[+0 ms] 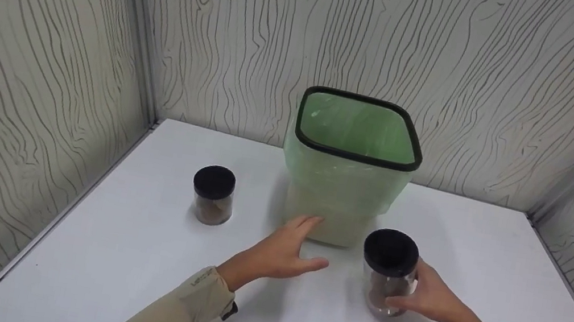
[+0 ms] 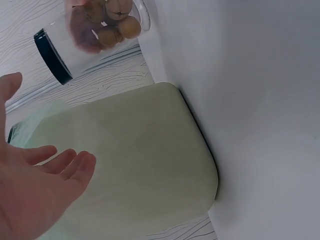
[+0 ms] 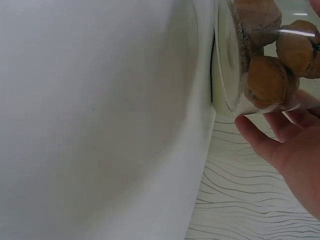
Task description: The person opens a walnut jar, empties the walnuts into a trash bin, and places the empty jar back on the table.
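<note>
My right hand (image 1: 433, 297) grips a clear jar (image 3: 272, 82) with a black lid (image 1: 391, 251), fingers and thumb around its side. Several brown walnuts (image 3: 270, 79) lie in the bottom of this jar, which is upright and close over the white table. My left hand (image 1: 281, 252) is empty, its fingers spread, in front of the bin and left of the jar. The left wrist view shows the same jar (image 2: 75, 55) beyond the left hand's fingertips (image 2: 86, 161). Part of the right hand is hidden behind the jar.
A pale bin (image 1: 334, 223) with a green liner bag and black rim (image 1: 357, 156) stands at the back middle of the table (image 1: 134, 252). Left of it is a second black-lidded jar (image 1: 213, 195) with brown contents. Wood-patterned panels (image 1: 238, 32) rise behind and at the sides.
</note>
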Available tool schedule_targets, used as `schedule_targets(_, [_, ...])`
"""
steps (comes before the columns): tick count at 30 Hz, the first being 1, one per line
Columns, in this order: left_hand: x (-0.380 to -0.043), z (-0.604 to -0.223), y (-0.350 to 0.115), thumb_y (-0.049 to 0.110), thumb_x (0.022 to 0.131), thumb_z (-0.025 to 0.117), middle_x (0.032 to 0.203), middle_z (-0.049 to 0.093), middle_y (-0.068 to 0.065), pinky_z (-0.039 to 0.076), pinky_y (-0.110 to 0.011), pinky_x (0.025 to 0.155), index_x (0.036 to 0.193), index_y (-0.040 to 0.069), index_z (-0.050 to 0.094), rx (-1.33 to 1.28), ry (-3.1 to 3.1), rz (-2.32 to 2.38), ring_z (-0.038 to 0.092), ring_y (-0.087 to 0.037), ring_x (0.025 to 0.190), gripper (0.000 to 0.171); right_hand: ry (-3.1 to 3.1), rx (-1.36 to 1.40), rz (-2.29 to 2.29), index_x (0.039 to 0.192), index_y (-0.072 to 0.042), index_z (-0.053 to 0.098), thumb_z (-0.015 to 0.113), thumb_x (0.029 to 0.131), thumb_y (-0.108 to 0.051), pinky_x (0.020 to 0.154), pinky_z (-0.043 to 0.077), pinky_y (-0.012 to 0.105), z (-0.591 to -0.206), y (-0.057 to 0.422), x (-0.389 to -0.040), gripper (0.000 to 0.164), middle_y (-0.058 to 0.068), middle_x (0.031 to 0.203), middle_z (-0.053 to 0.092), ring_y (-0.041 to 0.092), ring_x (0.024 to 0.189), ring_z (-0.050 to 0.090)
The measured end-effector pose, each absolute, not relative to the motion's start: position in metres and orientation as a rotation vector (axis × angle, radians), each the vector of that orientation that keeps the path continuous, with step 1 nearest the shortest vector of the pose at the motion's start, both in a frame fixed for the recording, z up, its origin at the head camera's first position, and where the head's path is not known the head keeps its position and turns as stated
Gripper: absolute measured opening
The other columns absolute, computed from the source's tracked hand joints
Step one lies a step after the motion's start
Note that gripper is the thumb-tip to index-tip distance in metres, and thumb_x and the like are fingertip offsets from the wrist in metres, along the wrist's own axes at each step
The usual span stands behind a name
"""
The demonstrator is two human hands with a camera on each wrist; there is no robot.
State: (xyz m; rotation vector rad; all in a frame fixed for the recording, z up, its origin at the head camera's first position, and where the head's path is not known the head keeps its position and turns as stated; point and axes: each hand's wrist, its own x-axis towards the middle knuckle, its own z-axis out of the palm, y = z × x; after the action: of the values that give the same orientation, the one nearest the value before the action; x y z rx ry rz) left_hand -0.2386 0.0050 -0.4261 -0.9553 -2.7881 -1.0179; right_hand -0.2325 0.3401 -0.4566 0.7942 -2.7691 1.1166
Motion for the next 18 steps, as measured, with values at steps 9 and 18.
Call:
schedule_targets(9, [-0.238, -0.426, 0.008, 0.055, 0.088, 0.056, 0.145, 0.037, -0.009, 0.032, -0.038, 0.105, 0.145, 0.009, 0.035, -1.010, -2.723, -1.025, 0.034, -0.020, 0.133, 0.076, -2.814, 0.826, 1.081, 0.133, -0.014, 0.041, 0.087, 0.065, -0.029, 0.088, 0.044, 0.039, -0.451, 0.313, -0.228, 0.084, -0.007, 0.120, 0.054, 0.015, 0.109, 0.051])
schedule_targets(18, [-0.233, -0.426, 0.011, 0.062, 0.084, 0.056, 0.148, 0.032, -0.001, 0.032, -0.036, 0.105, 0.147, 0.015, 0.032, -1.089, -2.749, -1.060, 0.032, -0.013, 0.133, 0.083, -2.873, 0.808, 1.079, 0.133, -0.015, 0.040, 0.085, 0.066, -0.038, 0.090, 0.044, 0.047, -0.449, 0.292, -0.220, 0.084, -0.006, 0.123, 0.050, 0.017, 0.110, 0.049])
